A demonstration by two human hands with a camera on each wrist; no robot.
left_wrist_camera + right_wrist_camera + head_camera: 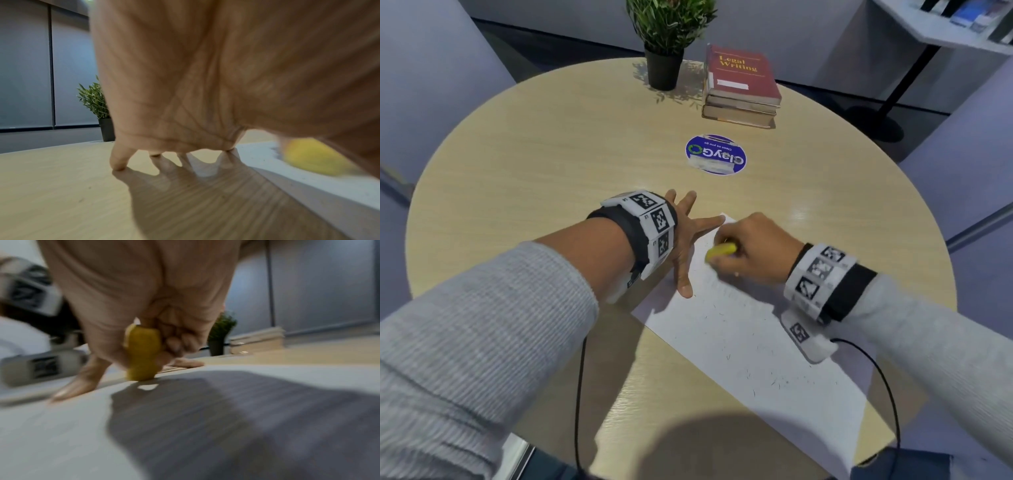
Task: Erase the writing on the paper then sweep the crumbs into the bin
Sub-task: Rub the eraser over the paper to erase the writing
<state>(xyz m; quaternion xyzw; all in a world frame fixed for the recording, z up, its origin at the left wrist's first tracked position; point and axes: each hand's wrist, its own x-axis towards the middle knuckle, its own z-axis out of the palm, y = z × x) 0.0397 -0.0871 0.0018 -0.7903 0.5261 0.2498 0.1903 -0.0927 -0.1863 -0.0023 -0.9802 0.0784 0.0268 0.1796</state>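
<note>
A white sheet of paper (750, 346) lies on the round wooden table (551, 157), dotted with dark eraser crumbs (777, 380). My left hand (688, 236) is spread flat, its straight fingers pressing the table and the paper's far left edge. My right hand (750, 250) grips a yellow eraser (720, 251) whose tip is down on the paper near its far corner. The right wrist view shows the eraser (142, 353) upright in curled fingers, blurred. In the left wrist view the eraser (312, 159) is at the right, on the paper (308, 188). No bin is in view.
At the table's far side stand a potted plant (666, 37) and a stack of books (743, 85) with a red one on top. A round blue sticker (715, 155) lies mid-table. Black cables (578, 394) run from both wrists towards me.
</note>
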